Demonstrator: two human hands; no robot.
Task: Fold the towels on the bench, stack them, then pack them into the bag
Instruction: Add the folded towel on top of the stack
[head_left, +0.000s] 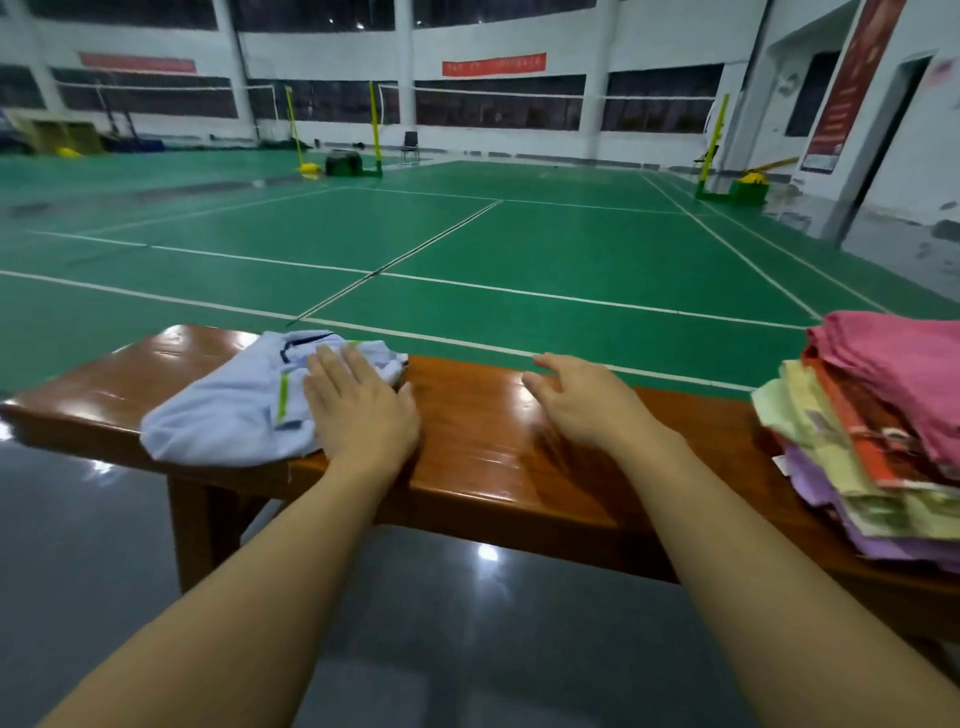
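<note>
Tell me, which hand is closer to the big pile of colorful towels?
The right hand. It hovers open over the bare middle of the bench, with a gap between it and the pile of colorful towels. The left hand is farther away, resting on the light blue cloth.

The hall was dim, with a cool greenish cast. Small bright points of overhead light showed near the top centre of the frame. White glare lay on the glossy table (467, 410) at centre and at its left end, and pale reflections sat on the grey floor (467, 649) at lower centre. The right hand (582, 402) was softened by motion blur. Wide-angle distortion bent the walls and stretched the forearms toward the lower corners.
</note>
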